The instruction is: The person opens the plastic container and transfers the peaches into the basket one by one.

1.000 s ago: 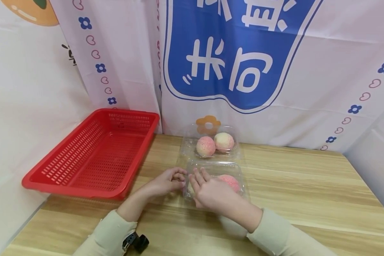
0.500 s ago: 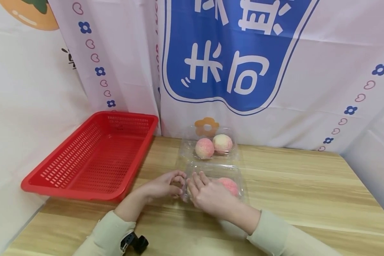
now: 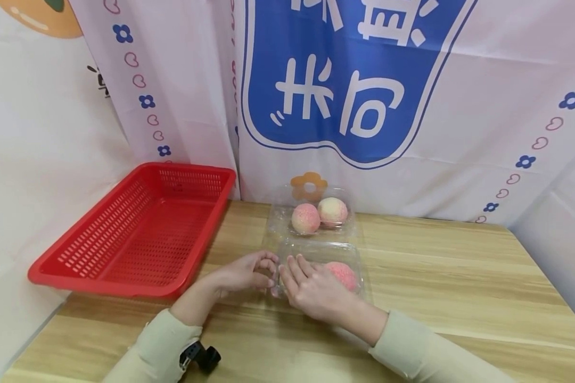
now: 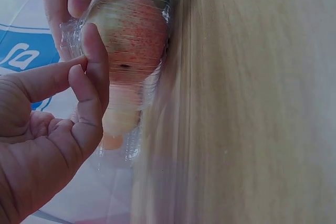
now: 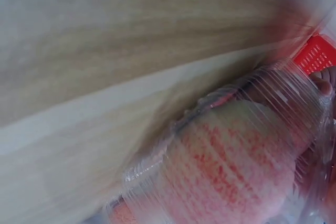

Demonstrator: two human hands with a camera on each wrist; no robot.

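Peaches, pink and cream, sit in a clear plastic container on the table. One pink peach shows beside my right hand, which lies over the container's left part with fingers nearly straight. At the left edge, my left hand has curled fingers and thumb pinching the plastic rim. In the left wrist view, the bent fingers are beside a red-speckled peach behind ribbed plastic. The right wrist view shows a speckled peach through the container wall; the right fingers are mostly hidden there.
Behind the near container, another clear section holds a pink peach and a cream one. To the left stands a red perforated basket. A printed cloth hangs along the table's back edge.
Both hands stay at the near container, with only small finger shifts. The right hand has moved slightly left over it, and the head view has tilted a little.
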